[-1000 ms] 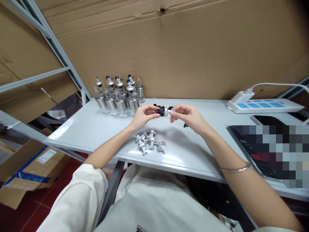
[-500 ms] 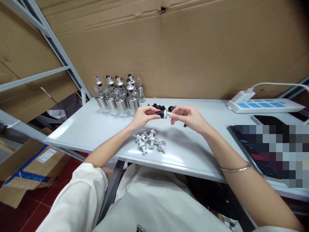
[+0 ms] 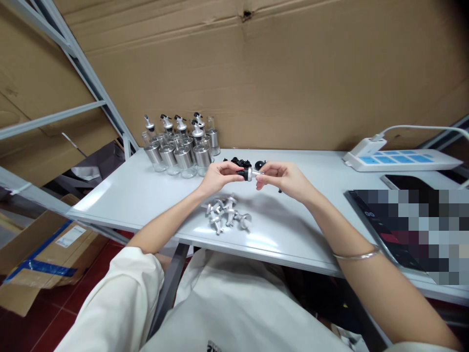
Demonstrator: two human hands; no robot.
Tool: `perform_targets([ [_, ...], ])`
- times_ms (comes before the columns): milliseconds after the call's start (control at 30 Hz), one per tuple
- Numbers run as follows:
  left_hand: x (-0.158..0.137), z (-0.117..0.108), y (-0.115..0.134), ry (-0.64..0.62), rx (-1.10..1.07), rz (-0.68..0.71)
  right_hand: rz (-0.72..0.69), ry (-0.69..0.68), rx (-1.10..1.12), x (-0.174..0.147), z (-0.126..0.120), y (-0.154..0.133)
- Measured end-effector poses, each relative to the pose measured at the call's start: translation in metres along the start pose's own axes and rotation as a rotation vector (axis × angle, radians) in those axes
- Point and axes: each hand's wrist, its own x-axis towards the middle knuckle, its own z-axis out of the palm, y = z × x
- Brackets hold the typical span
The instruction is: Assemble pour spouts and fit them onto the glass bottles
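Observation:
Between my two hands, above the white table, a bottle pourer (image 3: 249,174) with a black stopper and a silver spout lies sideways. My left hand (image 3: 219,178) is closed on its black stopper end. The fingers of my right hand (image 3: 282,177) pinch the silver spout end, and the tip is partly hidden by them. Nearer to me on the table lies a pile of loose silver spout pieces (image 3: 229,213). Several black stoppers (image 3: 240,162) are behind my hands, along with a round black piece (image 3: 260,165).
Glass bottles with steel bands (image 3: 183,157) stand at the back left, some fitted with pourers. On the right are a power strip (image 3: 403,160) with a plugged-in charger, a phone (image 3: 406,182) and a dark-screened device (image 3: 377,230). A cardboard wall (image 3: 293,73) closes off the back.
My right hand has shifted very slightly left along the spout, its fingertips changing position. My left hand keeps the stopper in nearly the same place.

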Motion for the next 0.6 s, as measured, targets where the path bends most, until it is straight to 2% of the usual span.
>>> perform_targets([
  [600,-0.0032,0.0012,-0.0029,-0.035,0.024,0.043,0.063,-0.019,0.037,-0.0006,0.0025,-0.0006],
])
